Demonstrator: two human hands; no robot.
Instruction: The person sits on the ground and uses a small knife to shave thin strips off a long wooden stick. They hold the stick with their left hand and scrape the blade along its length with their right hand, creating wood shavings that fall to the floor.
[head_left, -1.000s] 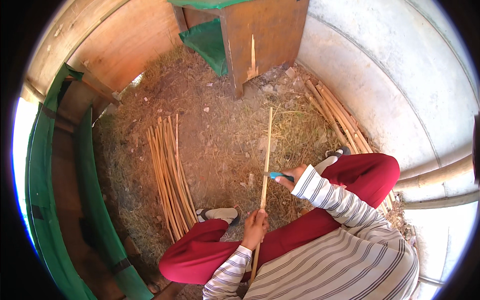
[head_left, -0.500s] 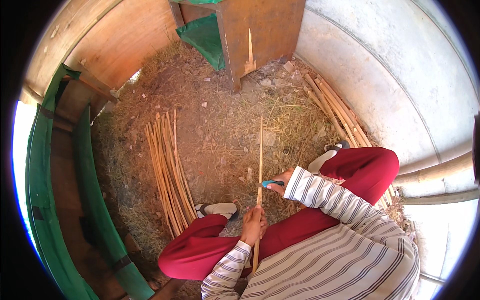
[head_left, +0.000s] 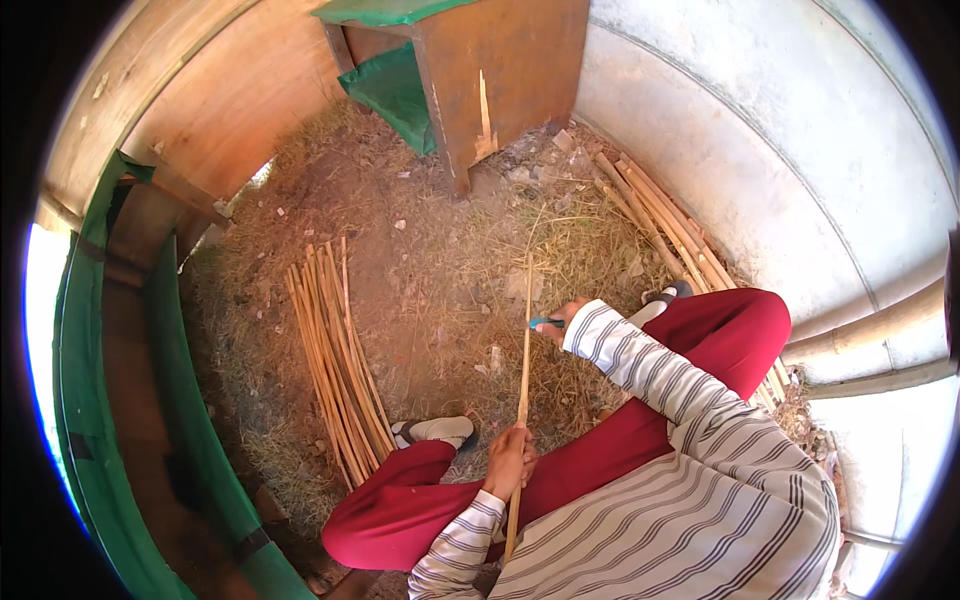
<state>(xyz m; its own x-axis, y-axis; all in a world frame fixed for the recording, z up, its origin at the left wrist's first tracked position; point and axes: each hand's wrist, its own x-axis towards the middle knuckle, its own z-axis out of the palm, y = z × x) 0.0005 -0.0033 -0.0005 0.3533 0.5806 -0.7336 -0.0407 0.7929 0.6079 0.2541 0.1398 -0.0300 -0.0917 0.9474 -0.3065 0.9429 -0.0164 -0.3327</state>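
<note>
A long, thin bamboo strip (head_left: 526,365) slants up and away from my lap. My left hand (head_left: 511,460) is closed around its lower part, close to my body. In my right hand (head_left: 565,318) is a small teal-handled knife (head_left: 545,323), its front end against the right side of the strip, well beyond the left hand. The blade is too small to make out.
To the left lies a bundle of similar strips (head_left: 330,340). More strips (head_left: 668,215) rest along the pale curved wall (head_left: 760,110) at right. A brown wooden cabinet (head_left: 510,75) stands ahead, and a green-covered bench (head_left: 190,370) runs along the left. Dry grass covers much of the ground.
My right hand and the knife have moved farther away along the strip, away from my left hand. The left hand keeps its hold on the lower part. The view has shifted slightly.
</note>
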